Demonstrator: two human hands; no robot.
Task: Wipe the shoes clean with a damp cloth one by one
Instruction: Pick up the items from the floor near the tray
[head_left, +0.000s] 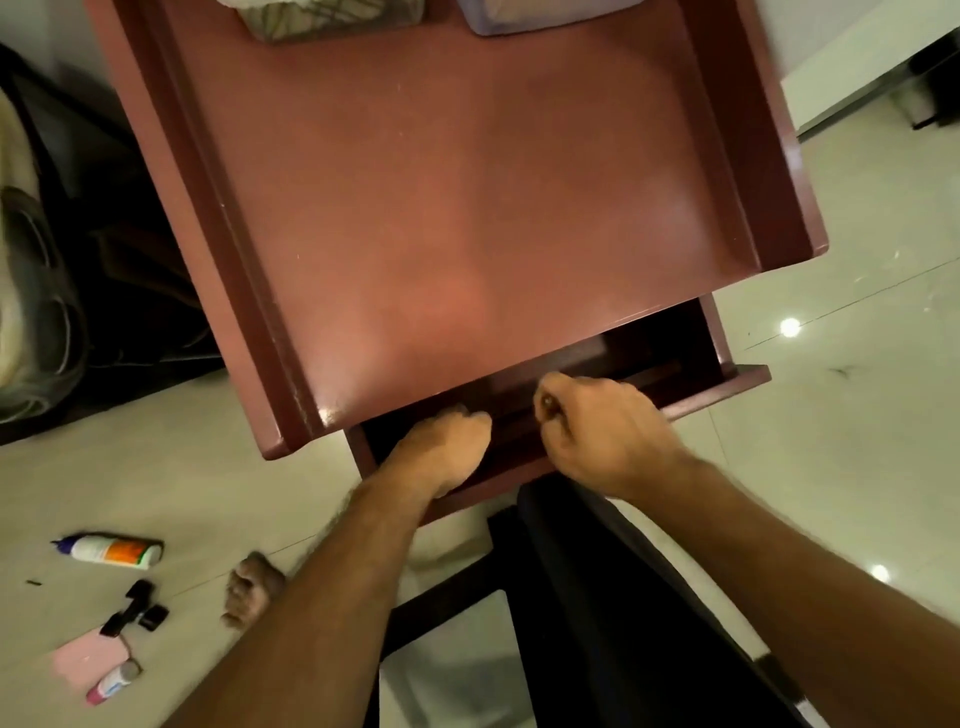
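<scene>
No shoe and no cloth can be made out with certainty. A reddish-brown table (467, 182) fills the middle, and its drawer (727, 379) stands pulled out below the front edge. My left hand (447, 447) reaches into the drawer's left part with the fingers curled; what they touch is hidden. My right hand (602, 431) hovers over the drawer's middle, thumb and forefinger pinched on a small dark object (548, 402). The inside of the drawer is dark.
Two containers (322, 21) (519, 15) stand at the table's far edge. On the pale tiled floor at left lie a white and orange tube (114, 551), a black clip (135, 608), a pink card (83, 660) and a small tube (111, 683). A bare foot (254, 587) rests nearby. Dark furniture (104, 260) stands left.
</scene>
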